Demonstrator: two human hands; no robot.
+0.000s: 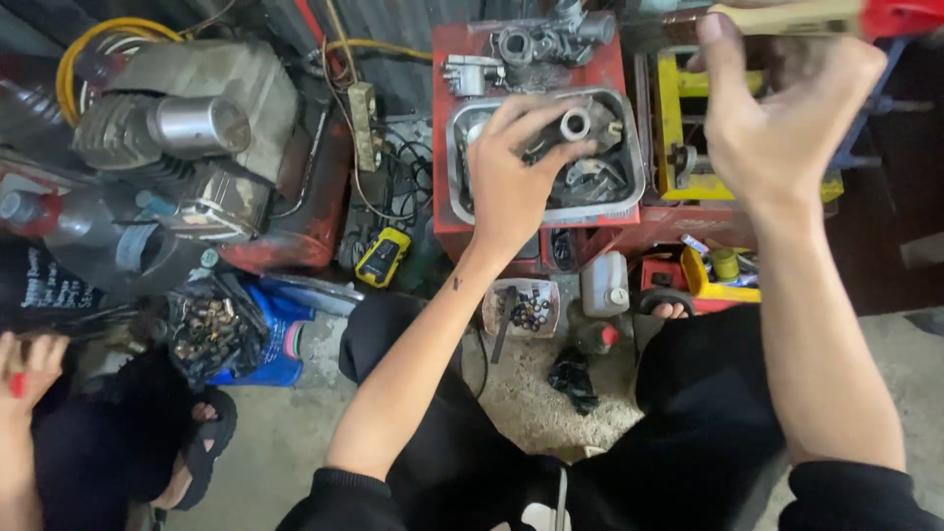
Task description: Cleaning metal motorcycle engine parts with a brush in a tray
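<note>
My left hand (511, 177) reaches over a steel tray (634, 192) and grips a small grey metal cylinder part (574, 124) with a round bore. Dark greasy metal parts lie in the tray. My right hand (777, 108) is raised above a yellow tool frame (671, 108) and holds a brush-like tool with a pale wooden handle (787, 17) and a red end (900, 15) near the top edge. The tray rests on a red metal box (447, 69) that also carries several grey engine parts (536, 44).
A grey engine with a shiny cylinder (197, 123) sits at the left, next to a yellow meter (382, 256). A small tray of nuts (526, 310), a white bottle (603, 283) and a bag of fittings (211, 329) lie on the floor. Another person's hand (29, 369) and sandalled foot (202, 438) are at lower left.
</note>
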